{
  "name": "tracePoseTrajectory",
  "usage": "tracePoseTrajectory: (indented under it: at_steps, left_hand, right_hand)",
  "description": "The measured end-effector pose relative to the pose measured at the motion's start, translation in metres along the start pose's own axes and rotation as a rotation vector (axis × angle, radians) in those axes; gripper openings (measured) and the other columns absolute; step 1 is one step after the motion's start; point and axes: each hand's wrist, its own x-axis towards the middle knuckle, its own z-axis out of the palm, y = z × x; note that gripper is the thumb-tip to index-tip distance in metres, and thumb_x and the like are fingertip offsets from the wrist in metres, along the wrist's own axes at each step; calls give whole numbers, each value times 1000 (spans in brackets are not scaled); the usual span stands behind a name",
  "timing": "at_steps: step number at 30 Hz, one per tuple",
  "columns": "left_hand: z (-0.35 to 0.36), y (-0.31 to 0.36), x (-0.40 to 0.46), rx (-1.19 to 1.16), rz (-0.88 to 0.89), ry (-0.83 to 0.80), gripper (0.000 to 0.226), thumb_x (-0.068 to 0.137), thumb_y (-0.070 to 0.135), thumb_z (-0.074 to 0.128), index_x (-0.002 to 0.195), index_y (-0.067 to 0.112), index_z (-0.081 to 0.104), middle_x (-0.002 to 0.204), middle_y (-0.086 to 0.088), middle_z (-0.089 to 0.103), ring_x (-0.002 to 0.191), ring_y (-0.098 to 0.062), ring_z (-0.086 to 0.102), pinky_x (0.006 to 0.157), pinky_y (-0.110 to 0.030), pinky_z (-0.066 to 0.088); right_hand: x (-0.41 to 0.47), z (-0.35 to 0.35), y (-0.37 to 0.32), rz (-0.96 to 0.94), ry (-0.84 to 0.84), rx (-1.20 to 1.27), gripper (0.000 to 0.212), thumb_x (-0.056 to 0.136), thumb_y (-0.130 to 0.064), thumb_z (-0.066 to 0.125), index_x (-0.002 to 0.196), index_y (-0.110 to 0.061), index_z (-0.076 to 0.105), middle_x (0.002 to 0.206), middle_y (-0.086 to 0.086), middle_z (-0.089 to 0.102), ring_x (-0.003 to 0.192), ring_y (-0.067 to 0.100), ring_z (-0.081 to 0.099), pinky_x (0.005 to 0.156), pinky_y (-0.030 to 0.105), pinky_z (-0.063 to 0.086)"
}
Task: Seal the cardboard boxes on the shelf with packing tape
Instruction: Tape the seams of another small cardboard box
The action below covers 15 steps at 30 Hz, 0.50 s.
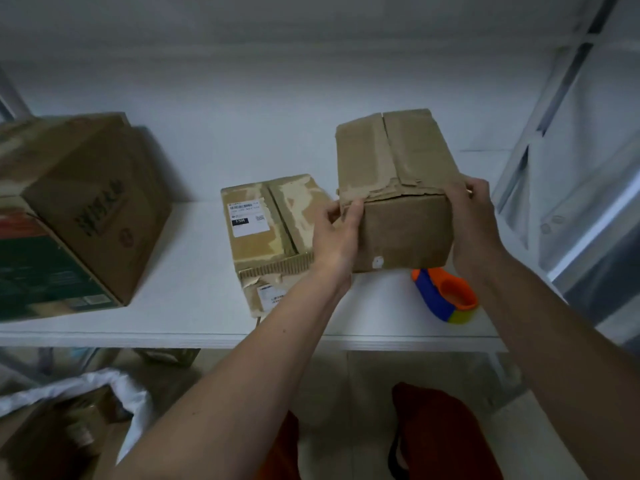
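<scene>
You held the plain cardboard box (398,188) above the white shelf (194,306), your left hand (337,233) and right hand (476,220) each with fingers clamped on its near corners, beside the labelled box (266,230) and tape dispenser (446,296).

both hands (337,233) gripping box (398,188), shelf (173,306)

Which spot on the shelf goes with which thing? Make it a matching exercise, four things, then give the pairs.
Things:
1. plain box
2. labelled box
3. printed box
4. tape dispenser

Places:
A. far left of the shelf, tilted
B. gripped between the left hand and right hand
C. near the shelf's front edge, below the right hand
D. middle of the shelf, white label on top

Pairs: 1-B, 2-D, 3-A, 4-C
</scene>
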Motion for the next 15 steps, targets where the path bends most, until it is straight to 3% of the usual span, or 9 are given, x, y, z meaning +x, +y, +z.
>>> tracePoseTrajectory:
  at_steps: [3, 5, 8, 13, 15]
  left_hand:
    - [6, 1, 0, 16, 14, -49, 21, 90, 38, 63, 96, 24, 49, 99, 7, 54, 89, -11, 56, 87, -49, 53]
    - [13, 0, -3, 3, -16, -108, 24, 92, 37, 61, 100, 18, 48, 105, 1, 55, 95, -17, 58, 84, -51, 55]
    - [22, -11, -7, 36, -53, -135, 24, 93, 37, 59, 101, 18, 47, 106, -1, 54, 103, -24, 59, 84, -52, 55]
    - [3, -41, -5, 206, -106, -115, 29, 91, 39, 61, 109, 19, 51, 105, 0, 57, 101, -20, 57, 92, -51, 51]
    - [-6, -49, -10, 245, -93, -124, 38, 90, 36, 63, 119, 16, 50, 113, 0, 58, 104, -19, 58, 93, -47, 52]
  right_hand:
    - [5, -14, -4, 13, 13, -9, 29, 86, -37, 55, 114, -30, 51, 103, -11, 55, 94, 8, 53, 81, 30, 44]
    - [12, -24, -12, -27, 22, -43, 28, 86, -36, 54, 114, -29, 51, 100, -11, 53, 91, 7, 51, 76, 30, 44]
    - [21, -34, -6, -22, 11, -57, 29, 89, -32, 53, 117, -27, 52, 108, -6, 53, 94, 10, 50, 74, 29, 42]
    - [20, -29, 47, 180, -22, 43, 32, 89, -33, 57, 119, -22, 56, 116, 3, 59, 99, 18, 57, 76, 30, 49]
    - [18, -24, 65, 264, -42, 91, 38, 82, -40, 61, 118, -27, 57, 117, 4, 61, 102, 22, 60, 83, 39, 53]
